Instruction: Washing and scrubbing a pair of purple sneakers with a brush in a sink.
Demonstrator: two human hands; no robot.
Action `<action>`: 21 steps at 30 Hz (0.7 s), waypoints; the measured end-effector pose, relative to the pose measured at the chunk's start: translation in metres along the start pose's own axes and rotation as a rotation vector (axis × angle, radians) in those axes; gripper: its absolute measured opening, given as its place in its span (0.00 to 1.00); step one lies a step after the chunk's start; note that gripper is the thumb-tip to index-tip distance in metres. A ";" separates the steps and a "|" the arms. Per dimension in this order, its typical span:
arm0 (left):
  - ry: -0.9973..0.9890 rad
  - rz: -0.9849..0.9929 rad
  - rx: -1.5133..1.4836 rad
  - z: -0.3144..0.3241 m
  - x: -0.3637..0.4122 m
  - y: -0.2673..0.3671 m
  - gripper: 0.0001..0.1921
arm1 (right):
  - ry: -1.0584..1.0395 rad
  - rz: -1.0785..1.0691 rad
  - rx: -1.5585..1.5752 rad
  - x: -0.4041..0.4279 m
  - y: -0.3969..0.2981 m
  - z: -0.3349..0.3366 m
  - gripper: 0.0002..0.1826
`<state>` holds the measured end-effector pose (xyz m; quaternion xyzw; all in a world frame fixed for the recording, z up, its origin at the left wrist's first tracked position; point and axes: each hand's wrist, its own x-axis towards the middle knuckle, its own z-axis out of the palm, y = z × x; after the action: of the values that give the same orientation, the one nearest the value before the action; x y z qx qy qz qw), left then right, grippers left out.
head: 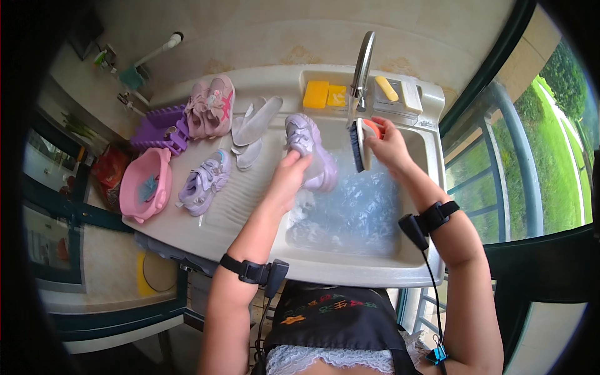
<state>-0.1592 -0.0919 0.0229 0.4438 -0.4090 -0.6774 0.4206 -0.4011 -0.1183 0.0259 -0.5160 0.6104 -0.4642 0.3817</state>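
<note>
My left hand (289, 180) grips a lilac child's sneaker (323, 161) by its opening, with the toe pointing towards the wall. The shoe is tilted over the left rim of the sink basin (412, 197), which holds cloudy, sudsy water (347, 215). In my right hand (391, 143) is a scrubbing brush (364, 144) with dark bristles and a white and orange body. Its bristles face left towards the sneaker and are apart from it. The brush is just below the chrome faucet (363, 65), where a thin stream of water seems to run.
On the ribbed washboard (243, 197) to the left lie another lilac sneaker (206, 182) and several pale insoles (255, 122). Pink sneakers (213, 108), a purple basket (161, 129) and a pink basin (145, 185) stand farther left. Yellow soap blocks (316, 94) and a soap box (398, 96) sit behind the sink.
</note>
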 end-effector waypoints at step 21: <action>0.299 -0.168 -0.266 0.050 0.067 0.008 0.14 | -0.980 -0.567 -1.512 0.139 -0.087 0.006 0.18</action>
<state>-0.2218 -0.1482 0.0264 0.5127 -0.2106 -0.6847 0.4733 -0.3963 -0.2598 0.1096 -0.8935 0.3729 0.2479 0.0326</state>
